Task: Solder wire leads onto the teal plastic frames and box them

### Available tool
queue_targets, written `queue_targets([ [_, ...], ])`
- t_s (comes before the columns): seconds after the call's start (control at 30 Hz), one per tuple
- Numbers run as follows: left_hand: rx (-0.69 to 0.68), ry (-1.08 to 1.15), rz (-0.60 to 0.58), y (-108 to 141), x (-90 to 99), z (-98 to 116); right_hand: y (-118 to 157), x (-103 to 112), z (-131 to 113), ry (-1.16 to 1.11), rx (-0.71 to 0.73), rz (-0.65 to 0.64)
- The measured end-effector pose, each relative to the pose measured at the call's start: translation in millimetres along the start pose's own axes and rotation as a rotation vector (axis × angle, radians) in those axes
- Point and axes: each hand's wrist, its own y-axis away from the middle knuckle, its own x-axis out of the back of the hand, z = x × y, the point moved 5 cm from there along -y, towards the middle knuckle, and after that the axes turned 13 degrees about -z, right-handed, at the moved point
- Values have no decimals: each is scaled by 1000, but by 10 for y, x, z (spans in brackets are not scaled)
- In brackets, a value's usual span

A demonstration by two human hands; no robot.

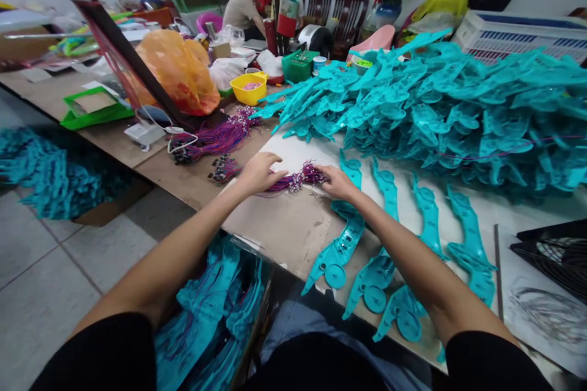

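Note:
A bundle of thin purple, red and blue wires (293, 182) with pale stripped ends lies on the white sheet in front of me. My left hand (260, 173) is at its left part, thumb and index finger apart over the wires. At the other end, my right hand (338, 183) has its fingertips closed on the loose wire ends. Small black parts (224, 168) at the bundle's far left end stick out past my left hand. Beneath and beside my right forearm, several long turquoise plastic shells (342, 238) lie in a row.
A high heap of turquoise shells (413, 104) fills the back right. Another wire bundle (220, 139) lies behind my left hand, near a yellow tub (249, 89) and an orange bag (177, 70). More shells (206, 311) stand below the table edge. A person (243, 9) sits in the background.

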Motion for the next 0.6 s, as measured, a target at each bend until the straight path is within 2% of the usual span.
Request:
queue_targets([
  [0.03,50,1,-9,-166,-87,116,1,13,2,-5,1,4],
  [0.13,185,30,-195,-552,-383,300,9,37,3,-24,-13,45],
  [0.23,204,99,-281,-661,-536,291,-8,14,12,-41,-46,123],
  [0.37,202,257,-231,-530,-533,197,-95,86,-91,-63,-22,215],
  [0.5,239,765,-77,-386,-522,242,-100,336,-376,-4,41,349],
  [0.53,244,841,-55,-367,-531,278,-86,372,-459,31,62,359],
  [0.6,243,870,-39,-339,-542,354,-72,356,-598,102,103,296],
])
